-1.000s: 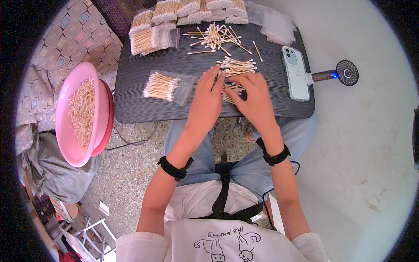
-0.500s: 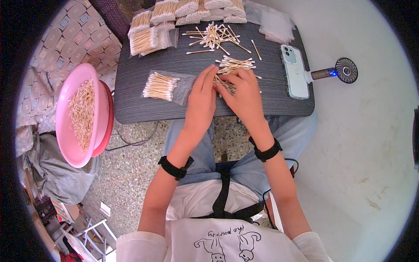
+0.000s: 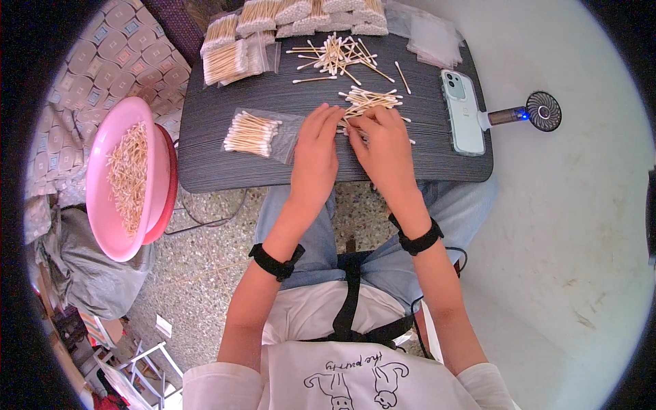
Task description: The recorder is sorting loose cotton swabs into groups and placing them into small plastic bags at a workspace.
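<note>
A small bunch of wooden cotton swabs [image 3: 372, 100] with white tips lies on the dark table in front of my hands. My right hand [image 3: 384, 143] bends over its near end, thumb and fingers closed on swabs partly hidden beneath them. Against the left side of these swabs rests my left hand [image 3: 316, 147], its fingers stretched out side by side. To its left lies a clear plastic bag [image 3: 285, 140] with a neat bundle of cotton swabs [image 3: 251, 134] in it. Farther back is a loose, crisscrossed heap of swabs [image 3: 336, 56].
Filled bags of swabs [image 3: 260, 18] are stacked along the far edge, beside flat plastic bags [image 3: 435, 41]. A white phone [image 3: 463, 116] and a small fan [image 3: 543, 111] are at the right. A pink basin [image 3: 102, 198] of swabs stands left of the table [image 3: 225, 176].
My hands have drawn slightly apart, and the right has shifted a little to the right. Fewer swabs show between them now. The bagged bundle and heap have stayed put.
</note>
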The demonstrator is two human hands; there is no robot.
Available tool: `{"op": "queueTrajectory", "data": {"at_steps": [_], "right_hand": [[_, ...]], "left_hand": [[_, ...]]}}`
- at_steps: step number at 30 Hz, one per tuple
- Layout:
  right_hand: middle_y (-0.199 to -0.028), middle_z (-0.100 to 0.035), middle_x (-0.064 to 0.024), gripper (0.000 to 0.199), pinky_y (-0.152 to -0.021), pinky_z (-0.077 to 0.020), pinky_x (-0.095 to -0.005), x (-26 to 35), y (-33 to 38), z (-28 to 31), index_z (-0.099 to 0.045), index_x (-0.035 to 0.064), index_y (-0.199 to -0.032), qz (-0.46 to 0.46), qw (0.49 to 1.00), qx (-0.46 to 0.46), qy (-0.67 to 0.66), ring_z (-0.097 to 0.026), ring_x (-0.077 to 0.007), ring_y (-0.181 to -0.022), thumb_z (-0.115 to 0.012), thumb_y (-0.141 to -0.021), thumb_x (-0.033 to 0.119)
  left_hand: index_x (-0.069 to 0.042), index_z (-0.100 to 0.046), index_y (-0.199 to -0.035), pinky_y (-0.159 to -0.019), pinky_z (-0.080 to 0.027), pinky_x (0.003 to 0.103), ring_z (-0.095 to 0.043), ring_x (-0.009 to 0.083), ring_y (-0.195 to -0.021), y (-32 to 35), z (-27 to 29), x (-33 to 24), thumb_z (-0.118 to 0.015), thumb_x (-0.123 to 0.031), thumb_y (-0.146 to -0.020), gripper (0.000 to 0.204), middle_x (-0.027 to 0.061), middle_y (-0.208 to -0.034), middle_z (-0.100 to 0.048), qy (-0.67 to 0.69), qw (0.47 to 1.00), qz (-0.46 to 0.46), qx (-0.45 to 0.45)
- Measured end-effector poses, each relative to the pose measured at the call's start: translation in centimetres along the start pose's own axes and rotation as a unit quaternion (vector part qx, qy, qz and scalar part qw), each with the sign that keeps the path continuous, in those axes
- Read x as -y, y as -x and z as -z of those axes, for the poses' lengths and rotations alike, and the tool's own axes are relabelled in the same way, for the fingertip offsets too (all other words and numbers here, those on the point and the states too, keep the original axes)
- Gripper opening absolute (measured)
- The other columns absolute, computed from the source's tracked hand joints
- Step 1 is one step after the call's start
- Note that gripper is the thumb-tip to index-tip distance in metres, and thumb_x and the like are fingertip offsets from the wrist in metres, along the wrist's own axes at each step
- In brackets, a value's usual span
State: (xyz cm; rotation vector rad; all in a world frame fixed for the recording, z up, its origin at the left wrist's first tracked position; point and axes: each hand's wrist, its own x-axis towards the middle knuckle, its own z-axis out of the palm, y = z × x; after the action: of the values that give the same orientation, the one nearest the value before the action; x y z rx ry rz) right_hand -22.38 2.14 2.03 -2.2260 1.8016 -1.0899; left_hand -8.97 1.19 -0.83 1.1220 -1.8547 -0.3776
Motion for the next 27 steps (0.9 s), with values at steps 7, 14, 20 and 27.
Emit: {"op": "queueTrajectory", "data": {"at_steps": [7,14,20,27], "right_hand": [[-0.088,-0.06,-0.0094,0.012,-0.078,-0.0489,-0.0399,-0.9,0.5,0.9,-0.07,0.0033,-0.089,-0.009,1.0,0.021,-0.006,-0.058,-0.0293,-0.087,-0.069,-0.079,0.011],[-0.088,-0.059,-0.0091,0.012,-0.078,-0.0499,-0.0397,-1.5,0.8,1.4,-0.07,0.0034,-0.088,-0.004,1.0,0.021,-0.02,-0.058,-0.0288,-0.088,-0.068,-0.081,0.013],[-0.088,-0.059,-0.0092,0.013,-0.077,-0.0495,-0.0395,-1.9,0.7,1.1,-0.07,0.003,-0.089,0.012,1.0,0.014,-0.021,-0.058,-0.0288,-0.087,-0.069,-0.081,0.013],[-0.086,-0.059,-0.0095,0.012,-0.075,-0.0485,-0.0384,-2.2,1.0,0.7,-0.07,0.003,-0.089,0.019,0.999,-0.01,-0.033,-0.057,-0.0282,-0.085,-0.07,-0.079,0.009]], "left_hand": [[-0.003,-0.059,-0.119,-0.1,-0.043,0.043,-0.054,0.0365,-0.117,-0.2,0.0,-0.7,-0.052,0.008,-0.085,0.036,0.0166,-0.123,-0.059,0.011,1.0,0.024,0.009],[-0.003,-0.066,-0.105,-0.083,-0.046,0.04,-0.057,0.031,-0.097,-0.8,-0.1,-1.0,-0.065,-0.005,-0.085,0.02,0.0125,-0.101,-0.06,-0.013,0.999,0.041,-0.002],[0.001,-0.066,-0.096,-0.077,-0.047,0.043,-0.057,0.0332,-0.089,-1.2,-0.1,-0.5,-0.064,-0.003,-0.084,0.012,0.0141,-0.094,-0.058,-0.004,0.999,0.043,0.011],[0.002,-0.065,-0.096,-0.072,-0.048,0.043,-0.059,0.0358,-0.082,-2.4,-0.5,-0.1,-0.062,-0.005,-0.087,0.011,0.016,-0.092,-0.058,-0.008,0.998,0.065,0.001]]}}
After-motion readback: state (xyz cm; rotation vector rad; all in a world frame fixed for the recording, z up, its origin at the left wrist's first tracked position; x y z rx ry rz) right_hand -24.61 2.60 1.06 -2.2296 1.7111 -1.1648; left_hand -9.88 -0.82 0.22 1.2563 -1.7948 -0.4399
